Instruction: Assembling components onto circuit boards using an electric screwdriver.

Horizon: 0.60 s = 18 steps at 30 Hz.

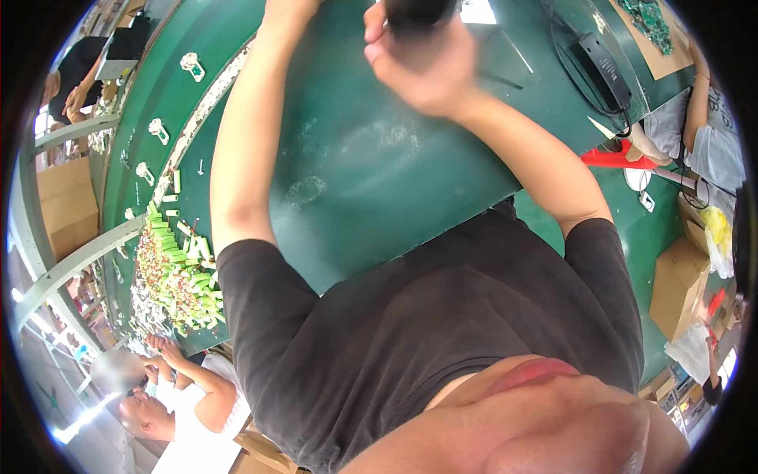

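Observation:
At the top edge of the head view, my right hand (430,67) is closed around a dark, rounded object (420,12). The object is blurred and cut off by the frame, so its kind does not show. My left arm reaches up along the left part of the green table (339,213). Only the wrist end of my left hand (290,9) shows at the top edge, with the fingers out of the frame. A thin pale stick (519,52) and a thin dark strip (502,80) lie on the table right of my right hand.
A pile of green cylindrical cells with wires (178,272) lies at the left. Small white parts (192,67) sit on a curved green belt beyond the pale rail. A black power adapter (598,73) with cables is at the upper right. Other people work on both sides.

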Motion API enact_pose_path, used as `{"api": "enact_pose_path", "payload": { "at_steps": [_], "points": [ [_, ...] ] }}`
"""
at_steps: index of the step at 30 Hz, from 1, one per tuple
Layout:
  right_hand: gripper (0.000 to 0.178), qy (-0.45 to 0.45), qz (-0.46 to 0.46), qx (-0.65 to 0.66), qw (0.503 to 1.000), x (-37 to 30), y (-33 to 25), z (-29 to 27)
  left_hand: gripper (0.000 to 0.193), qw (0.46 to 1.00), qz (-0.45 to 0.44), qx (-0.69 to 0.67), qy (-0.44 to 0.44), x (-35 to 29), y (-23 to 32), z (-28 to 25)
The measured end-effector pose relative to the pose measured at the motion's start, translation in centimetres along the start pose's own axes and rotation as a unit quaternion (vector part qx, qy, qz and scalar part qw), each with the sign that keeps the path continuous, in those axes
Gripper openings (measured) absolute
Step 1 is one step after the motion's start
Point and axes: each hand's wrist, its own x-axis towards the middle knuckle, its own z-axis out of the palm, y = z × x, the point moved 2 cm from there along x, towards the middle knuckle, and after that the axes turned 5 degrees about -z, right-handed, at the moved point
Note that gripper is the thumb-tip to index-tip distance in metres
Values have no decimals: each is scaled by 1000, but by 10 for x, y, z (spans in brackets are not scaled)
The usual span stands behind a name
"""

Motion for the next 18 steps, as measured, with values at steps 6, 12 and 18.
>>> {"api": "enact_pose_path", "payload": {
  "at_steps": [6,12,18],
  "points": [
    [82,-17,-138,-43,989,37,-27,-7,15,992,61,-85,66,-123,27,-23],
    [76,-119,-243,-58,961,75,-24,-41,19,984,97,-134,66,-208,72,0],
    [68,-123,-282,-152,939,82,-24,-29,26,945,132,-252,160,-206,70,-1]
  ]
}}
